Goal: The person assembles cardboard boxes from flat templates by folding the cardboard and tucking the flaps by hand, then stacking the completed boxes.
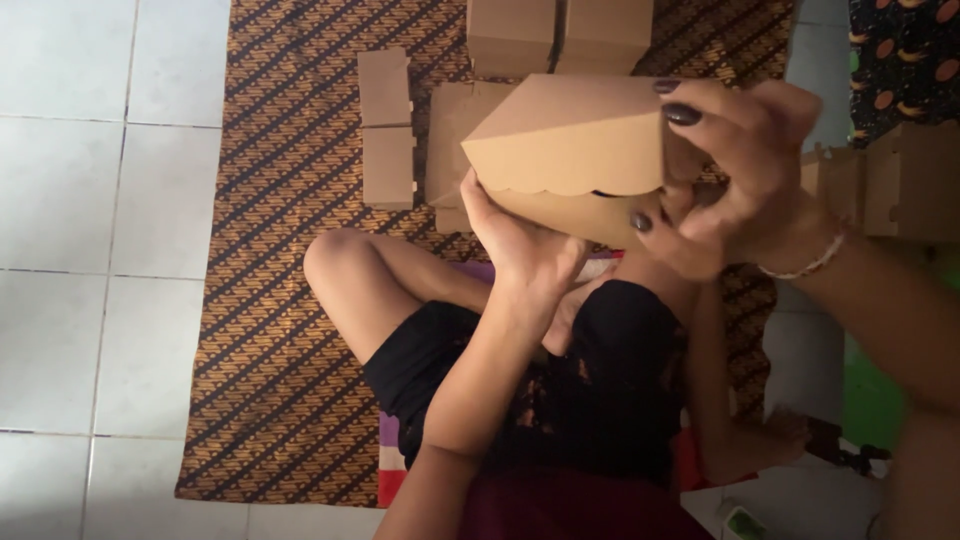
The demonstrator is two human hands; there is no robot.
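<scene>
Here I see the box [575, 150] held up over my lap, my left hand [520, 250] pressed under its near edge, my right hand [740, 180] wrapped round its right end. It looks light, thin and easy to dent, so hold the folded edges.

Tiled floor [70, 200] bears patterned mat [280, 300]; flat cardboard pieces [387, 130] on it.

box [570, 150] above lap, flat blanks [387, 130] left (on mat [270, 300])
</scene>
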